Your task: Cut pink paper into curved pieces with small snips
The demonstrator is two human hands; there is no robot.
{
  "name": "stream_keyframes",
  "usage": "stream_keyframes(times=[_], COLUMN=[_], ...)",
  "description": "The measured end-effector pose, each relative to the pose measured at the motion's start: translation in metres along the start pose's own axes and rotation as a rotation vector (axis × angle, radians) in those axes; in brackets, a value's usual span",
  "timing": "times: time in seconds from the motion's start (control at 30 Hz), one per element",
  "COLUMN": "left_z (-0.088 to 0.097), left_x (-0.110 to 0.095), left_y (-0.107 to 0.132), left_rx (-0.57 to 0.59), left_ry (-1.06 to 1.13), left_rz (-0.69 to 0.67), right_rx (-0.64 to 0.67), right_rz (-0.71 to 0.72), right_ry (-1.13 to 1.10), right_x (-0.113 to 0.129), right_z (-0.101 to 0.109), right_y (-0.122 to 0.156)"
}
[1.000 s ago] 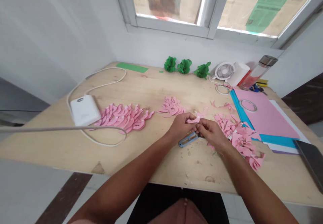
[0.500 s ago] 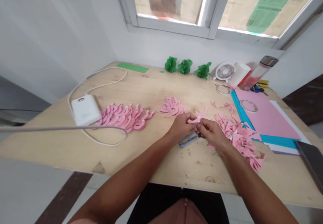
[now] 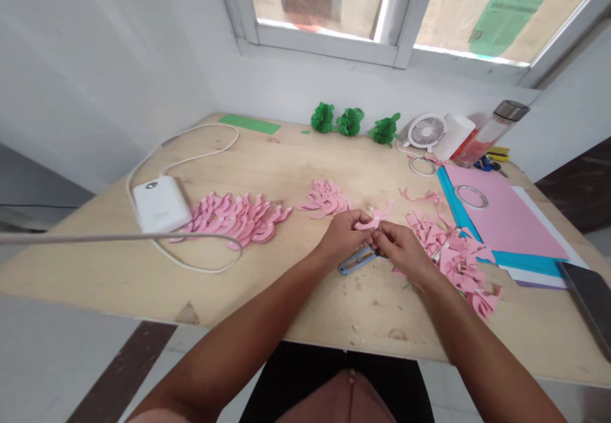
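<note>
My left hand (image 3: 342, 236) and my right hand (image 3: 401, 248) meet over the middle of the wooden table (image 3: 286, 168), fingers closed. Both pinch a small curved pink paper piece (image 3: 368, 223) between them. A blue-handled pair of scissors (image 3: 356, 261) lies on the table just under my hands. A large row of cut pink curved pieces (image 3: 236, 216) lies to the left. A smaller heap of pink pieces (image 3: 324, 198) sits just beyond my left hand. Pink paper scraps (image 3: 458, 261) are strewn to the right of my right hand.
A white power bank (image 3: 159, 203) with a looping cable (image 3: 200, 149) sits at the left. Three green paper flowers (image 3: 350, 122), a small fan (image 3: 426, 131) and a bottle (image 3: 491, 131) line the far edge. Pink and blue paper sheets (image 3: 501, 219) with a tape ring (image 3: 470, 196) lie right.
My hands have stayed together on the pink piece, working it slightly. The camera has shifted a little; nothing else on the table has moved.
</note>
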State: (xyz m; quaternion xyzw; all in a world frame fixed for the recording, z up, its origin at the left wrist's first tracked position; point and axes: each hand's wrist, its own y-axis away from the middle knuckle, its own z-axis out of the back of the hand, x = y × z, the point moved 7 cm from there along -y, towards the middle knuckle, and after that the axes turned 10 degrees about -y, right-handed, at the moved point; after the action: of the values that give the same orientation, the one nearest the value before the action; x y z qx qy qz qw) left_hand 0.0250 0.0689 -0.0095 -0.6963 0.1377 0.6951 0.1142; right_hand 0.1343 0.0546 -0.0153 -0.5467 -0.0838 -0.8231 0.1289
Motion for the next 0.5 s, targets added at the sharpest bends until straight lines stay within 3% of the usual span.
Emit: stream_keyframes(times=[0.5], left_z=[0.0003], left_x=[-0.0033], left_y=[0.0024], left_rx=[-0.011], left_ry=[-0.015], left_rz=[0.014], right_rx=[-0.004], right_rz=[0.004], right_ry=[0.022], right_x=[0.0015], right_z=[0.0003], right_y=[-0.0001])
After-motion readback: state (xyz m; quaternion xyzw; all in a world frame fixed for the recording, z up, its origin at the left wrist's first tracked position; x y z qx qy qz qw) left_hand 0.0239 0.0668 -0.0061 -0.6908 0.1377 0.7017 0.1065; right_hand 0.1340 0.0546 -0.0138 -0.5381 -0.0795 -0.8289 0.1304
